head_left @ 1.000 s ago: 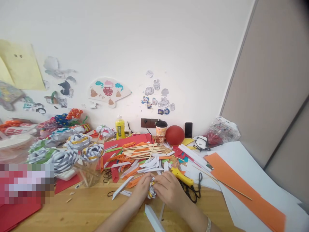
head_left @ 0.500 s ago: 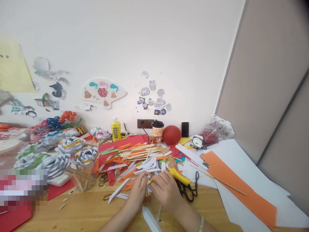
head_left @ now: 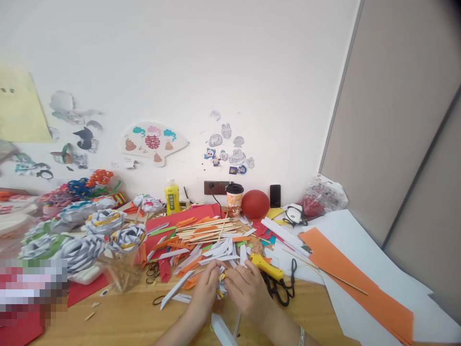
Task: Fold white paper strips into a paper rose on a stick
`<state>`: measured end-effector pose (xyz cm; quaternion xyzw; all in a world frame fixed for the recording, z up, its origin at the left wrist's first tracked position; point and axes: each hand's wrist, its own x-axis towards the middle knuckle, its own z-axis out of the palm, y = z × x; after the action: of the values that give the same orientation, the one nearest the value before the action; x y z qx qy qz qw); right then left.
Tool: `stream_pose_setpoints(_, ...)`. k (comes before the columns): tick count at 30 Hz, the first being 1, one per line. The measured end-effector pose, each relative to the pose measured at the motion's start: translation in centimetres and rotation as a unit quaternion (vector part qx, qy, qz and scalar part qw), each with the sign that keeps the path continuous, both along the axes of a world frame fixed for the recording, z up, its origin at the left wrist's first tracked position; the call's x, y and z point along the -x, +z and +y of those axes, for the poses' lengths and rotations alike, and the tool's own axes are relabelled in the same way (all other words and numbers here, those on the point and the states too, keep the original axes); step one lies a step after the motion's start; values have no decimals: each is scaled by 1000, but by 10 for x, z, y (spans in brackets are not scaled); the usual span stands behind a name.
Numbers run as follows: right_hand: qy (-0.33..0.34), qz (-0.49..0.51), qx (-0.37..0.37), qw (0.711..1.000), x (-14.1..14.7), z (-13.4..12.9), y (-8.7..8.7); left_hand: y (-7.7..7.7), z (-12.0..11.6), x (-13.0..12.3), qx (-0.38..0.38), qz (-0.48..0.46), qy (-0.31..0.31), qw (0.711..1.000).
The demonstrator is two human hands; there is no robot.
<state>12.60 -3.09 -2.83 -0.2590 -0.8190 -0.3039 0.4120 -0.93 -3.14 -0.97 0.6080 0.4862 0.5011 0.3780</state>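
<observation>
Between my two hands is a small white and yellow folded paper piece [head_left: 222, 282], partly hidden by the fingers. My left hand [head_left: 208, 291] is closed on its left side, fingertips near the top. From the right, my right hand [head_left: 248, 290] grips the same piece with bent fingers. A thin stick [head_left: 237, 324] shows below the hands, beside a folded white paper strip [head_left: 222, 329] on the wooden table [head_left: 137, 315]. Just right of my right hand lies a yellow glue gun [head_left: 267, 267].
Paper strips [head_left: 221, 247] and wooden sticks [head_left: 205, 229] are piled beyond the hands. Paper flowers [head_left: 82, 250] stand at the left. Black-handled scissors [head_left: 283, 290] lie right of the hands. Orange sheets [head_left: 363, 288] cover white paper farther right. A cup [head_left: 235, 201] and red balloon [head_left: 255, 204] are behind.
The view has tilted slightly upward, so the scene sits a little lower. Both hands stay on the paper piece, and a bit more of it shows between the fingers.
</observation>
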Motion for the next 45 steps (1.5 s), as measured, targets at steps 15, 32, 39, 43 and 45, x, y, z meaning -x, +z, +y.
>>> stream_pose_setpoints(15, 11, 22, 60, 998, -3, 7, 4, 2, 3, 2, 27, -10, 5, 1000)
stream_pose_setpoints(32, 41, 40, 76, 995, -3, 5, 1, 11, -2, 0, 3, -1, 3, 1000)
stream_pose_setpoints(39, 46, 47, 94, 993, -2, 5, -2, 12, -3, 0, 6, 2, 8, 1000)
stream_pose_setpoints(43, 68, 59, 123, 988, -2, 4, 2, 7, 0, 1, 3, 6, 6, 1000)
stream_pose_setpoints(45, 72, 56, 124, 988, -3, 3, 4, 5, 1, 2, 1, 5, 0, 1000)
